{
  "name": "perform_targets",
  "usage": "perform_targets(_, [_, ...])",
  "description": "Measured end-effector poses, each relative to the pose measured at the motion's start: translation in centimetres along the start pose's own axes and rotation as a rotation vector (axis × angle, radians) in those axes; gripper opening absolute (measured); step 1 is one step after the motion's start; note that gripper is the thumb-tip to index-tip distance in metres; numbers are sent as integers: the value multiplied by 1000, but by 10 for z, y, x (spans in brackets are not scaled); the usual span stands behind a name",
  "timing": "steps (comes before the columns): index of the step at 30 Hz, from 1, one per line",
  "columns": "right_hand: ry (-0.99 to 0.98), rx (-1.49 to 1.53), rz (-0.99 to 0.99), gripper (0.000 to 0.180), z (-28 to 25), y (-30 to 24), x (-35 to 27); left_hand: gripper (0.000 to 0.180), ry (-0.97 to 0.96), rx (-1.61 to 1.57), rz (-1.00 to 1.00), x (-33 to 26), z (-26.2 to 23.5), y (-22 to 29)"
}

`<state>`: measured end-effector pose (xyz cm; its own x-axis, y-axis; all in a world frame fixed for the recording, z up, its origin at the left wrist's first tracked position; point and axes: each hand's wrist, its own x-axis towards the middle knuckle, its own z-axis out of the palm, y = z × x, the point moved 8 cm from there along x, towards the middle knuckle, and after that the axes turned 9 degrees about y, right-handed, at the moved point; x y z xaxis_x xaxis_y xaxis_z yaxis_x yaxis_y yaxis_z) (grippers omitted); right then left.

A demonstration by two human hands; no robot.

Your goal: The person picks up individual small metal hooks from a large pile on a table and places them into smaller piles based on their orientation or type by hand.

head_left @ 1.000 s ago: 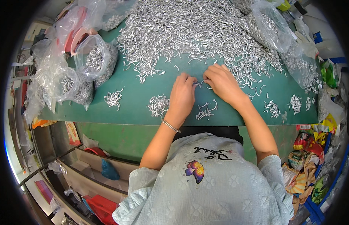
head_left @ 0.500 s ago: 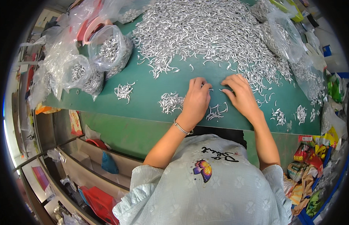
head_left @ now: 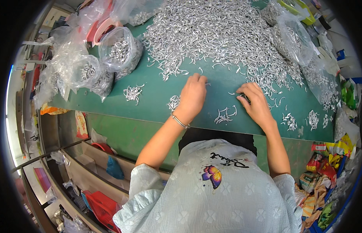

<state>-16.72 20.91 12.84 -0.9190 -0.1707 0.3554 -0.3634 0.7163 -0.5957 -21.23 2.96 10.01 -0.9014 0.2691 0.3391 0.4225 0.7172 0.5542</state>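
A broad heap of small curved silvery metal pieces [head_left: 212, 33] covers the far part of the green table [head_left: 157, 105]. Nearer me, my left hand [head_left: 192, 97] is closed, with a curved metal piece [head_left: 208, 84] poking out at its fingertips. It partly covers a small pile [head_left: 173, 102] of the same pieces. My right hand [head_left: 255, 103] is curled with thumb and forefinger drawn together, and another curved metal piece [head_left: 231, 93] shows at their tips. Between the hands, closer to the table's front edge, lies a loose cluster [head_left: 225, 115] of pieces.
Clear plastic bags of metal pieces [head_left: 120, 52] stand at the left, beside a pink-handled object [head_left: 105, 29]. More filled bags [head_left: 293, 40] line the right side. Small piles [head_left: 132, 93] sit along the front. Below left is a shelf with a red basket [head_left: 101, 207]; colourful packages [head_left: 317, 167] lie lower right.
My left hand has moved left and slightly away from me, out from the loose cluster and over the small pile. My right hand has shifted only slightly. The view has moved a little.
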Motion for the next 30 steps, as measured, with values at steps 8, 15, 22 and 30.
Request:
perform_targets(8, [19,-8,-4,17,-4,6,-4,11,87,231,-114,-10,-69,-67])
perform_targets(15, [1,-46,5,19,-1,5,5,13,216,564,-211,-56,-122,-112])
perform_targets(22, [-48,70,-148,43,77,-45,71,34,297,337,-136,-35,-103,-82])
perform_targets(30, [-66,-121,-456,41,143,-60,107,29,177,24,-65,8,-62,-86])
